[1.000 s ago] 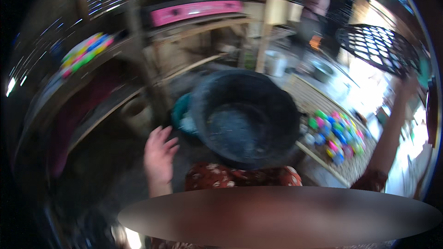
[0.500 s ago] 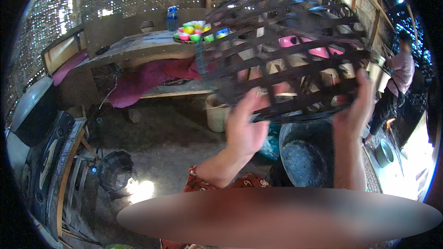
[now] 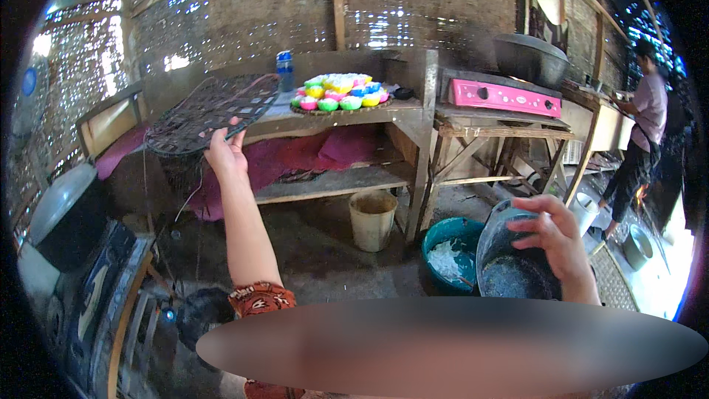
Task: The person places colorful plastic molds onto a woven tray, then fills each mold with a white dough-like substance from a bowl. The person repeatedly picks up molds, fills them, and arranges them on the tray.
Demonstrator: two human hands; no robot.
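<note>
My left hand (image 3: pixel 225 149) grips the near rim of a dark, open-weave round woven tray (image 3: pixel 199 122). The tray lies over the left end of the long wooden table; whether the table bears its weight I cannot tell. With fingers apart and nothing in them, my right hand (image 3: pixel 548 233) hovers over a large dark tub (image 3: pixel 509 281). Beside the tub, a teal basin (image 3: pixel 450 233) contains something white. To the right of the woven tray, a flat round platter (image 3: pixel 343 110) carries several small, bright cups (image 3: pixel 347 92), many topped with white.
A blue bottle (image 3: pixel 285 72) stands behind the tray. A pink stove (image 3: pixel 509 97) with a big dark pot (image 3: pixel 532 59) is on the right. Below the table is a pale bucket (image 3: pixel 372 222). Far right, another person (image 3: pixel 646 107) stands. A lidded pot (image 3: pixel 63 203) is at left.
The woven tray has gone from in front of me, held in both hands, to the table's left end. My right hand has let go and dropped lower.
</note>
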